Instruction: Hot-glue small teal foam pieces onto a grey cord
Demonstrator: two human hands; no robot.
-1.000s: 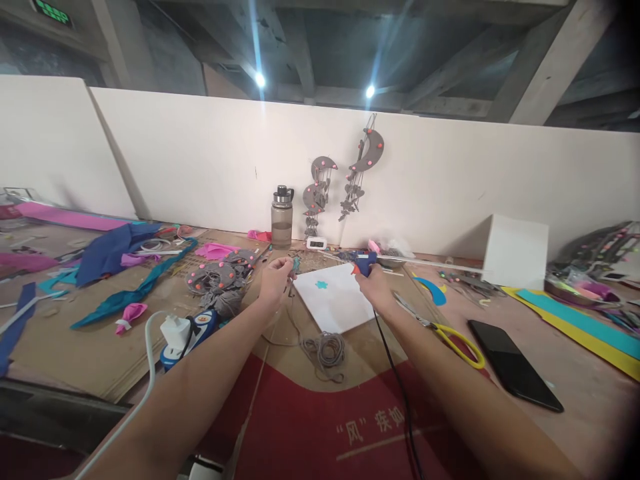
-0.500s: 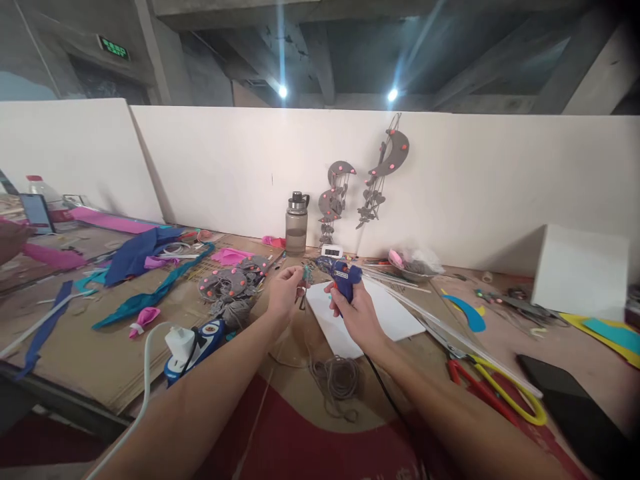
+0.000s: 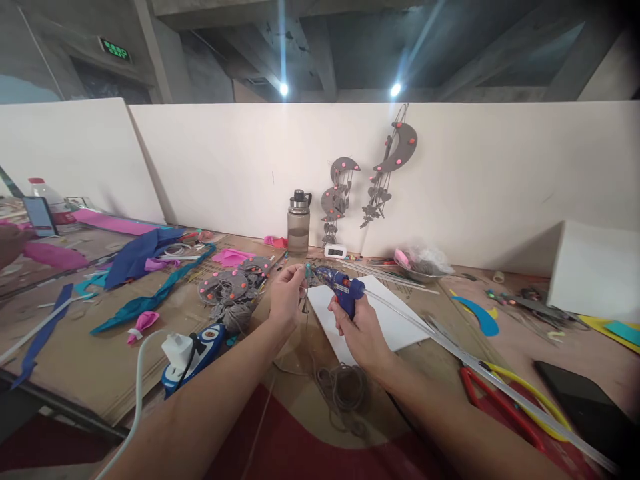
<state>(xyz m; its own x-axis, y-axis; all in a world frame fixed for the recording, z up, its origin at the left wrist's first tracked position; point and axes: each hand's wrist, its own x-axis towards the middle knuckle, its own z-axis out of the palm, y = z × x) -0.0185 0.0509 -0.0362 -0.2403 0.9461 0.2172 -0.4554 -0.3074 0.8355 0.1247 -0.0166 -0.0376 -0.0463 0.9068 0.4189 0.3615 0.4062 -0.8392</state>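
My right hand (image 3: 357,327) is wrapped round the handle of a blue hot glue gun (image 3: 345,290), with a long clear glue stick (image 3: 425,327) running out of its back. My left hand (image 3: 287,293) pinches a small teal piece (image 3: 307,269) between thumb and fingertips, and the gun's nozzle points at it from close by; whether they touch I cannot tell. Grey cord hangs below the left fingers. Beneath the gun lies a white sheet (image 3: 385,310). A coil of grey cord (image 3: 345,388) rests on the cardboard between my forearms.
Left are grey moon-shaped pieces with pink dots (image 3: 230,283), a blue-white power strip (image 3: 195,363) and teal cloth (image 3: 155,297). A bottle (image 3: 299,227) stands at the back. Red-and-yellow scissors (image 3: 520,400) and a black phone (image 3: 585,400) lie right. Part of another person's hand (image 3: 13,243) shows far left.
The glue gun has turned and come up close to the teal piece, its glue stick now plainly visible behind it. My left hand still pinches the piece. The view has shifted slightly.
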